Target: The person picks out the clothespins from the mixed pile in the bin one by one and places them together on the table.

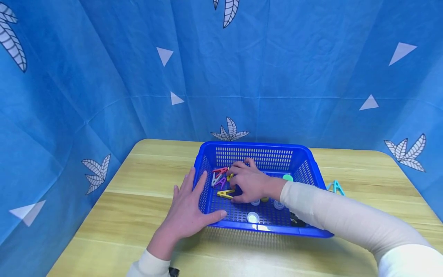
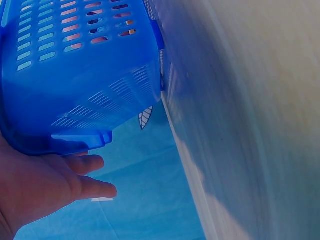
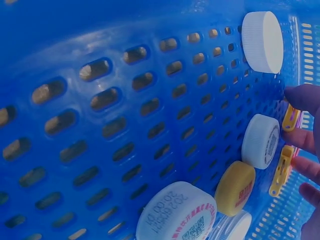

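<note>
My left hand (image 1: 188, 209) lies with fingers spread along the left rim of a blue plastic basket (image 1: 254, 145). In the left wrist view, that hand (image 2: 42, 187) touches the basket's rim from outside. My right hand (image 1: 250, 182) reaches down inside, its fingers bent and the thumb apart from them. A yellow clothespin (image 1: 225, 194) lies by the right thumb, and another yellow clothespin (image 1: 230, 177) is under the fingertips. In the right wrist view, the fingertips touch or nearly touch a yellow clothespin (image 3: 282, 170). Beside them lie red (image 1: 220, 170), white (image 1: 215, 179) and purple (image 1: 220, 182) clothespins.
Several bottle caps lie in the basket: a white cap (image 1: 253, 217), a green cap (image 1: 287, 177) and a yellow cap (image 3: 235, 187) among them. A black item (image 1: 296, 220) is partly hidden by the right forearm. Turquoise clothespins (image 1: 336, 187) are on the wooden table (image 1: 138, 192), right of the basket.
</note>
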